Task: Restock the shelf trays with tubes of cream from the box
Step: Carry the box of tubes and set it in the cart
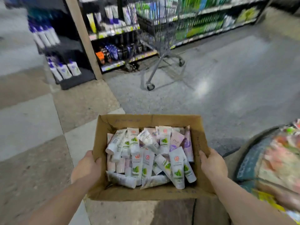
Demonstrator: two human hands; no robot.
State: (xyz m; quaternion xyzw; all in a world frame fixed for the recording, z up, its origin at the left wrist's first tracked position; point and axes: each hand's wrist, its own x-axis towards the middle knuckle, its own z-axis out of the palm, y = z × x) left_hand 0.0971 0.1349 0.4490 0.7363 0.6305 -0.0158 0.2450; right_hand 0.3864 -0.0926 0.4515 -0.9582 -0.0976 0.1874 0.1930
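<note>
L hand (86, 168) and R hand (212, 165) grip opposite side walls of the open cardboard box (151, 120), loose cream tubes (146, 157) piled inside, w/ a wire cart (162, 46) and blurry, prob. toiletry, shelves (113, 34) beyond.

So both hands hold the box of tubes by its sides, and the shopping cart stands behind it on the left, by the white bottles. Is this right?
Not quite. The head view shows the cart ahead in the aisle, right of the white bottles, not beside them. The rest holds: left hand and right hand grip the sides of the box of tubes.
</note>
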